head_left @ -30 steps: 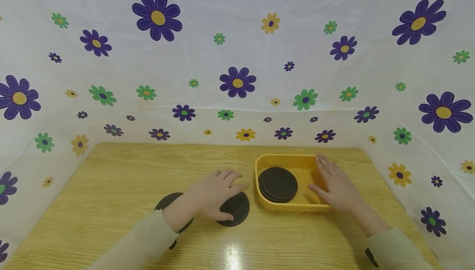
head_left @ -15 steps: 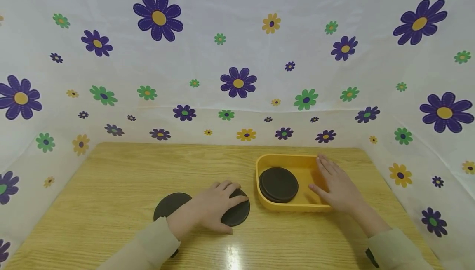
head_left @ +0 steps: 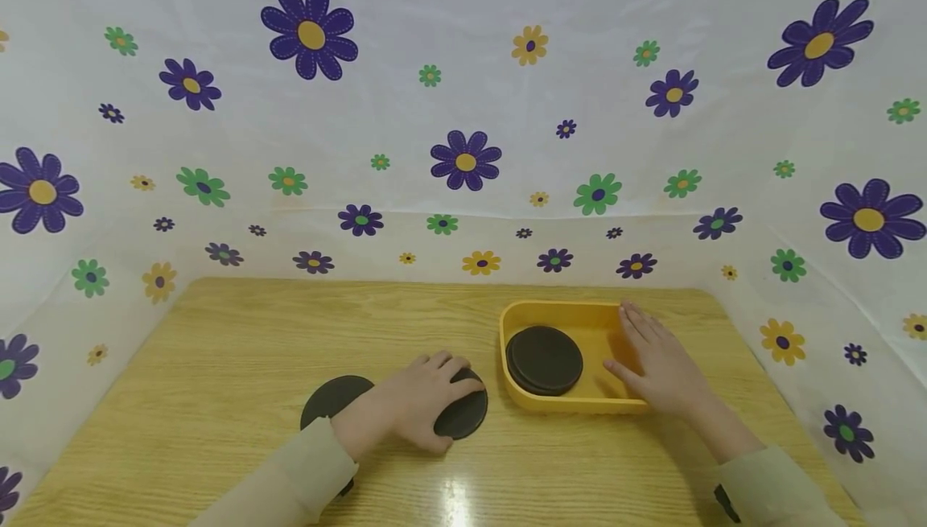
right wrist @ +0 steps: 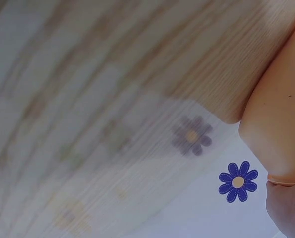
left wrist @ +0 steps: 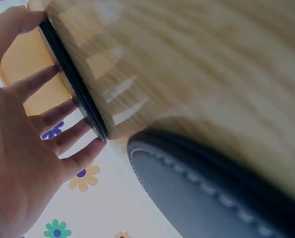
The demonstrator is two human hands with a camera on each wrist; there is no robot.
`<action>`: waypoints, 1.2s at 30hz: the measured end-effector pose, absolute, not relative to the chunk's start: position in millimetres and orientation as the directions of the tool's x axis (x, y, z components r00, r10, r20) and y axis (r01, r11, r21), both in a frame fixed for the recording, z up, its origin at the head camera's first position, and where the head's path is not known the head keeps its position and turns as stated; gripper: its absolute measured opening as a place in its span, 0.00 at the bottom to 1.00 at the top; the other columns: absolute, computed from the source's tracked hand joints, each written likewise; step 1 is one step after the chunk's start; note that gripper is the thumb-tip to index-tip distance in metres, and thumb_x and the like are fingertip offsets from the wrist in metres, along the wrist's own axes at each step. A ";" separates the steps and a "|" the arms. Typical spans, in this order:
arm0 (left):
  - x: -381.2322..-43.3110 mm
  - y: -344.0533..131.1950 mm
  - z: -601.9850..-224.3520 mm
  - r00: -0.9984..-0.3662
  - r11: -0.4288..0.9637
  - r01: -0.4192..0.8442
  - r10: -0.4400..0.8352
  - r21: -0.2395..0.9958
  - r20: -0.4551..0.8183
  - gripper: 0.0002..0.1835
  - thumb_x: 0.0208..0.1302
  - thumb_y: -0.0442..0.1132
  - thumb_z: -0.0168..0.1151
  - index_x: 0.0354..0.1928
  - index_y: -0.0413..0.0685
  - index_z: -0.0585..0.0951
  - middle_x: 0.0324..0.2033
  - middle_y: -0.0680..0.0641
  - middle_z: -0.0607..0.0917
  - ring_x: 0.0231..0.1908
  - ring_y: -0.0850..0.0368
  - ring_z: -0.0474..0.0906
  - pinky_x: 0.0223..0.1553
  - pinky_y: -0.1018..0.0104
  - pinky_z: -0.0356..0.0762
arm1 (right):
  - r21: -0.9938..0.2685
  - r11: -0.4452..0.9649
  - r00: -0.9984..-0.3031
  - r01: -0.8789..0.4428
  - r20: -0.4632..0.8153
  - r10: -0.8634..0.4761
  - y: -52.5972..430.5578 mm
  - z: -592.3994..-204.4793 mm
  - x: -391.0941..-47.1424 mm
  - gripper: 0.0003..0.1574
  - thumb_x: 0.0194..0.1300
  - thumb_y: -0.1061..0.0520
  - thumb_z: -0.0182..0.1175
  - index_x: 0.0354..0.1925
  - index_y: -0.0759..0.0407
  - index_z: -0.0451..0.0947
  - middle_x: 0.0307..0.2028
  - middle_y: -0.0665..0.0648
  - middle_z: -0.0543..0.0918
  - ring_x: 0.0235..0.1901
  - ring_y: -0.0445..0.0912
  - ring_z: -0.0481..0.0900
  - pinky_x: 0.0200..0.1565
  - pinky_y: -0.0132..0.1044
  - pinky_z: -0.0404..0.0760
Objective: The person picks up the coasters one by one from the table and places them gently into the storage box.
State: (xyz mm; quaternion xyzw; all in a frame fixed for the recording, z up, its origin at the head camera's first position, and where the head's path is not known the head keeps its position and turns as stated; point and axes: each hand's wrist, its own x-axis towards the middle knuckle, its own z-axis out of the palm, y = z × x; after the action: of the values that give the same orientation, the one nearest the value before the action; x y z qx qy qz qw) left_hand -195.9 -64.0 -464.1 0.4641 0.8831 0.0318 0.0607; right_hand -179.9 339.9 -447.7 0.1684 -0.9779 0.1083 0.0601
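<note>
My left hand (head_left: 426,400) reaches over a black round coaster (head_left: 463,414) on the table, covering its left part. In the left wrist view, the thumb and fingers (left wrist: 33,84) grip this coaster's rim (left wrist: 70,79) from opposite sides. A second dark coaster (head_left: 335,398), with a stitched edge in the left wrist view, lies partly under my left forearm. My right hand (head_left: 662,366) rests over the right end of a yellow tray (head_left: 579,404), fingers straight toward the far rim and thumb inside. More black coasters (head_left: 545,358) lie stacked in the tray's left part.
The wooden table (head_left: 290,318) is bounded by a white flowered cloth (head_left: 391,109) at the back and both sides. The tray stands just right of the gripped coaster, its low wall between that coaster and the stack.
My left hand has come down onto the coaster, and its fingers and thumb have drawn in around the rim. The right hand and the tray have stayed put.
</note>
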 end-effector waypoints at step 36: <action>-245.5 -39.6 -397.1 -0.559 0.561 0.828 0.827 -0.019 0.067 0.45 0.51 0.62 0.76 0.73 0.63 0.74 0.68 0.42 0.73 0.66 0.43 0.70 0.66 0.45 0.75 | -0.222 0.915 -0.940 -0.337 0.138 -0.313 340.2 -445.4 -179.3 0.57 0.76 0.36 0.58 0.81 0.73 0.51 0.82 0.73 0.54 0.82 0.68 0.53 0.81 0.61 0.53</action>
State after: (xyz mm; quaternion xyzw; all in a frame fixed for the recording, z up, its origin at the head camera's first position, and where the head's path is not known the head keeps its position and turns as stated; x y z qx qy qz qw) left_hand -245.5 -39.6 -397.1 0.4684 0.8828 0.0073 -0.0341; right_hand -179.3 340.2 -445.4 0.1662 -0.9773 0.1219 0.0500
